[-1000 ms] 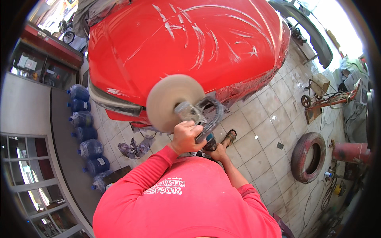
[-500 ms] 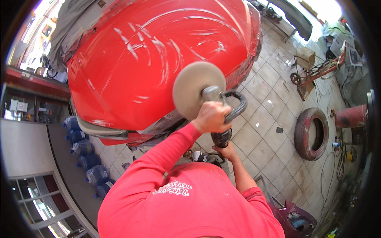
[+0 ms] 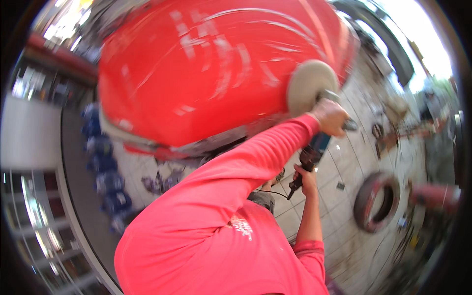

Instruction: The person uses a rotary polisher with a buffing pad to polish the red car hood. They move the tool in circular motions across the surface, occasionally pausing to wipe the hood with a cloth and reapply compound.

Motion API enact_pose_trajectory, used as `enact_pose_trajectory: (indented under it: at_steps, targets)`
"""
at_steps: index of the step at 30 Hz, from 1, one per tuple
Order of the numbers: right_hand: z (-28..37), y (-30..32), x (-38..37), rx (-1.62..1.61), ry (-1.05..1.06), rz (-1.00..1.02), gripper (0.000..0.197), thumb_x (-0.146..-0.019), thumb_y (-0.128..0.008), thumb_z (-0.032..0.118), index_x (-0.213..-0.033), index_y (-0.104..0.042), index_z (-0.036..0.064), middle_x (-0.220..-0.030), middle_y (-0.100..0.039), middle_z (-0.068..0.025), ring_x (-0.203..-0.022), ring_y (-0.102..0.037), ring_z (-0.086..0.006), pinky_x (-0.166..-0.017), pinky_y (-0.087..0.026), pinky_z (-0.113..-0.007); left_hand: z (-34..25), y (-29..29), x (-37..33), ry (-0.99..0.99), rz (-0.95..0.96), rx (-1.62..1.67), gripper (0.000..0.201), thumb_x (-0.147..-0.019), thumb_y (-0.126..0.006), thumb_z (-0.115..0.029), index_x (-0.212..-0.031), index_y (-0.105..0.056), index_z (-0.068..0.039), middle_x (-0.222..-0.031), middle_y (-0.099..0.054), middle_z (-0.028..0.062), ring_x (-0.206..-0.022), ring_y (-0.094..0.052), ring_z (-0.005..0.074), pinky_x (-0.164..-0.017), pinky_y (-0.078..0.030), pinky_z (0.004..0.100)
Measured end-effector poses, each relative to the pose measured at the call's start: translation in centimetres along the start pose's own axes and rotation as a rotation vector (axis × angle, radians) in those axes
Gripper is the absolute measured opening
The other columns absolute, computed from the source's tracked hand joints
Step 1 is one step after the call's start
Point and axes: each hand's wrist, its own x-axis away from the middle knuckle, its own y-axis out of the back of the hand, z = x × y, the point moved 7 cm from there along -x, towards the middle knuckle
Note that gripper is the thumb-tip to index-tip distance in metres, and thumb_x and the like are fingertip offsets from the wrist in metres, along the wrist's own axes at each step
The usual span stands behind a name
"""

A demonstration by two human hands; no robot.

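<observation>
A power polisher (image 3: 320, 142) with a round pale pad (image 3: 310, 83) is in both my hands. My left hand (image 3: 331, 116) is closed around its front end, just behind the pad, beside the dark side handle. Lower down, my right hand (image 3: 307, 181) grips the dark rear handle, and a thin black cord trails from that end. The pad overlaps the right edge of a glossy red car panel (image 3: 172, 103); whether it touches cannot be made out. Whitish streaks and smears (image 3: 221, 59) mark the red paint.
Several blue water jugs (image 3: 109, 182) line the left wall. On the tiled floor (image 3: 339, 162) to the right lies a worn tire (image 3: 376, 201), near a red cylinder (image 3: 435, 196). A wheeled cart (image 3: 393, 137) stands farther off. Masking paper hangs along the panel's near edge.
Both hands have carried the polisher to the right, toward the panel's right edge. My left arm now reaches farther across my body. The whole view has shifted and blurred.
</observation>
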Motion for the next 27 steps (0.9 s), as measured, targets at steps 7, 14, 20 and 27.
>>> enact_pose_trajectory:
  at_steps: [7, 14, 20, 27]
  targets:
    - [-8.7, -6.8, 3.9, 0.274, -0.039, 0.175, 0.025, -0.081, -0.092, 0.010, -0.100, -0.075, 0.0088, -0.086, -0.071, -0.0011, -0.075, -0.067, -0.0152, -0.067, -0.053, -0.034, 0.3, 4.6, 19.3, -0.014, -0.236, 0.031, 0.029, -0.067, -0.083, -0.036, -0.076, -0.070, -0.012, -0.066, -0.067, 0.0111, -0.071, -0.074, 0.0343, -0.068, -0.058, 0.0488]
    - [-13.0, -18.3, 8.5, 0.398, 0.057, 0.434, 0.048, -0.083, -0.095, 0.022, -0.122, -0.075, 0.0011, -0.115, -0.081, -0.0107, -0.110, -0.076, -0.0210, -0.093, -0.060, -0.042, 2.1, 12.1, 41.5, 0.168, -0.475, -0.046, 0.034, -0.064, -0.086, -0.035, -0.076, -0.064, -0.012, -0.069, -0.056, 0.0069, -0.065, -0.063, 0.0300, -0.061, -0.052, 0.0451]
    - [-11.1, -23.1, 11.2, 0.502, 0.161, 0.734, 0.075, -0.093, -0.073, 0.061, -0.134, -0.068, -0.0023, -0.118, -0.079, -0.0212, -0.111, -0.073, -0.0320, -0.098, -0.053, -0.045, 3.9, 18.1, 51.0, 0.345, -0.653, 0.011, 0.028, -0.066, -0.086, -0.027, -0.081, -0.070, -0.010, -0.068, -0.058, 0.0080, -0.058, -0.059, 0.0304, -0.058, -0.048, 0.0435]
    - [-9.1, -21.3, 12.2, 0.544, 0.376, 0.618, 0.076, -0.108, -0.046, 0.069, -0.138, -0.066, 0.0024, -0.113, -0.076, -0.0242, -0.107, -0.072, -0.0389, -0.091, -0.053, -0.046, 3.0, 17.3, 47.0, 0.254, -0.548, 0.011, 0.024, -0.067, -0.086, -0.020, -0.081, -0.070, -0.009, -0.066, -0.059, 0.0060, -0.058, -0.060, 0.0289, -0.058, -0.049, 0.0422]
